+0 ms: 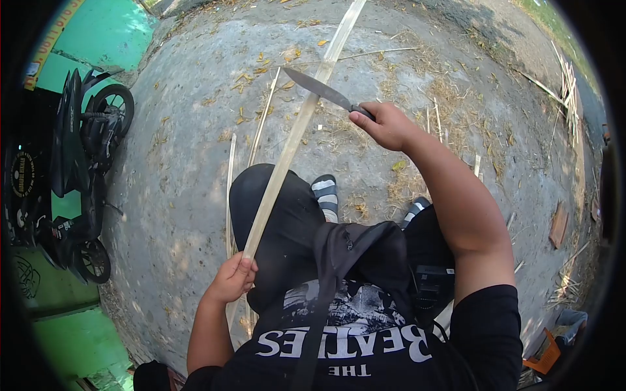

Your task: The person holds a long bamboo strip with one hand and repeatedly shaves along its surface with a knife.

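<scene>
Left grip [233, 277]: closed on the lower part of the strip, thumb along its face; positioned beside the person's bent left knee.
Right grip [386, 124]: closed on the dark handle of the knife, thumb towards the blade; forearm extended forward.
Strip [283, 153]: long, flat and pale; held slanting from the left grip, over the left knee, up past the top edge of view; far end not visible.
Knife [317, 85]: blade crossing the strip's upper stretch, tip pointing left; whether the edge bites into the strip cannot be told.
Ground [176, 163]: grey and rough; dry leaves and straw-like scraps scattered about; thin sticks [264, 117] lying left of the strip, near it.
Right margin: a bundle of sticks [568, 98] well apart from the person; an orange crate [544, 355] lower down.
Left margin: a black motorcycle [70, 146] beside a green wall [114, 32].
</scene>
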Tool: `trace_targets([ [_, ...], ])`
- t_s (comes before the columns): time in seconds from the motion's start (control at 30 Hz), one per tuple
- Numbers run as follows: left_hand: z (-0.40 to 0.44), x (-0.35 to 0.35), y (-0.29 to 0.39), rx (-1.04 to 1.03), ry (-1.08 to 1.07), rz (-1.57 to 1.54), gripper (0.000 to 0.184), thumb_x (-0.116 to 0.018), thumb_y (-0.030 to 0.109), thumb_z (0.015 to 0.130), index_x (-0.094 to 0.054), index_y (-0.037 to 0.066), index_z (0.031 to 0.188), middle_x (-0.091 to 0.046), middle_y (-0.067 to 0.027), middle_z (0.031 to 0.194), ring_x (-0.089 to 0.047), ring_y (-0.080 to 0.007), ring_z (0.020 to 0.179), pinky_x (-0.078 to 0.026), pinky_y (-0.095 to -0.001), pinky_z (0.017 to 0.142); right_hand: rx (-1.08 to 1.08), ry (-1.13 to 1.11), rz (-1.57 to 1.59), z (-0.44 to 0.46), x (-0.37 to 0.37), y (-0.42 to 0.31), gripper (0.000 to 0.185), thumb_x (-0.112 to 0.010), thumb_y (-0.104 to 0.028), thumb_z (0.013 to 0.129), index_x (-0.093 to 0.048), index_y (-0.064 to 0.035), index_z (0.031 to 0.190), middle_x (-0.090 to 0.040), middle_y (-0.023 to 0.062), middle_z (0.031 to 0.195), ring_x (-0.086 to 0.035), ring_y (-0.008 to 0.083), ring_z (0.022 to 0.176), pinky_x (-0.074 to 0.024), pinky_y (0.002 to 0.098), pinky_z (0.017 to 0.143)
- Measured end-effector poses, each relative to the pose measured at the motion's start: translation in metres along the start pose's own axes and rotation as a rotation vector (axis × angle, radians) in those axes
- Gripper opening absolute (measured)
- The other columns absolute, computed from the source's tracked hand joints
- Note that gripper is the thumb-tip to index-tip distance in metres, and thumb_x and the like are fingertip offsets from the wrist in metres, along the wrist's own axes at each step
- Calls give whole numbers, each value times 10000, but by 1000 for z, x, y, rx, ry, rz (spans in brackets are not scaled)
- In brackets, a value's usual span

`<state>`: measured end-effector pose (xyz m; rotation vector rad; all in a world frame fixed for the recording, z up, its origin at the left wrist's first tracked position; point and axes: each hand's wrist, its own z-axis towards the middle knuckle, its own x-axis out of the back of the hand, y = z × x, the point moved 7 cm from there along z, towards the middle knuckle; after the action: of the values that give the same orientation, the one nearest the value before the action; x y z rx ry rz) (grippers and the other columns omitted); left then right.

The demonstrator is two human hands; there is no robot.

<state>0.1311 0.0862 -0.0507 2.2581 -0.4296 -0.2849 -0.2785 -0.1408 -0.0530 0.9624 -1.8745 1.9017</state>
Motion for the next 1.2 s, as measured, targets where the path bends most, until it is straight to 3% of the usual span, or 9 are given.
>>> trace_targets([
  [0.13, 5, 2, 2, 28, -65, -48, 379, -450, 413, 1120, -525, 56, 1017, -378, 26, 653, -322, -73, 520, -318, -252, 480, 345, -211, -281, -20, -38, -65, 582, -535, -602, 1013, -681, -41, 973, -665, 213, 768, -668, 427, 784, -515, 514, 720],
  [0.27, 5, 5, -3, 96, -248, -286, 423, -446, 471, 1103, -531, 63, 1024, -345, 26, 643, -298, -76, 504, -291, -254, 469, 193, -124, -56, -6, -23, -38, 583, -534, -594, 1016, -684, -33, 962, -668, 213, 781, -676, 409, 791, -517, 492, 723],
  [0.3, 5, 6, -2, 94, -258, -283, 433, -443, 482, 1099, -532, 65, 1025, -340, 26, 641, -293, -77, 500, -286, -255, 468, 117, -54, 83, 3, -13, -16, 575, -540, -574, 1018, -693, -22, 970, -655, 206, 746, -677, 386, 754, -512, 479, 708],
  [0.33, 4, 7, -2, 95, -269, -279, 442, -440, 493, 1095, -533, 67, 1025, -335, 26, 638, -289, -78, 497, -281, -255, 466, 130, 26, 35, 6, -2, -9, 539, -561, -533, 1034, -641, -12, 921, -531, 104, 652, -505, 208, 637, -454, 405, 635],
  [0.53, 6, 7, -1, 97, -303, -269, 455, -434, 504, 1093, -537, 68, 1019, -337, 25, 636, -287, -82, 495, -281, -260, 467, 354, -168, -212, -16, -30, -63, 610, -538, -626, 998, -667, -33, 940, -668, 221, 768, -669, 456, 806, -519, 526, 719],
  [0.8, -4, 5, 6, 129, -234, -173, 474, -475, 536, 1071, -528, 70, 1003, -348, 27, 644, -313, -82, 510, -293, -259, 476, 2, -49, 25, 1, 7, -4, 589, -544, -586, 1031, -670, -17, 946, -593, 109, 689, -582, 237, 660, -475, 411, 657],
  [0.93, 0, 4, 6, 107, -213, -145, 474, -476, 539, 1071, -524, 73, 999, -360, 28, 650, -322, -80, 518, -300, -255, 479, 250, -218, -127, -17, -16, -54, 600, -537, -593, 1023, -669, -11, 956, -642, 198, 730, -617, 391, 680, -492, 447, 668],
  [1.1, -2, -2, 7, 88, -155, -134, 460, -472, 527, 1078, -516, 78, 987, -370, 26, 654, -324, -79, 522, -313, -249, 484, 105, -169, -15, -5, -8, -28, 615, -552, -610, 1013, -663, -9, 945, -614, 156, 685, -623, 309, 667, -491, 445, 672],
  [1.2, -5, -3, 9, 78, -123, -115, 450, -471, 520, 1081, -513, 82, 985, -370, 26, 655, -322, -79, 524, -315, -248, 486, 5, -154, -103, -3, 1, -16, 639, -529, -631, 1006, -730, -25, 991, -704, 200, 834, -699, 373, 834, -533, 475, 776],
])
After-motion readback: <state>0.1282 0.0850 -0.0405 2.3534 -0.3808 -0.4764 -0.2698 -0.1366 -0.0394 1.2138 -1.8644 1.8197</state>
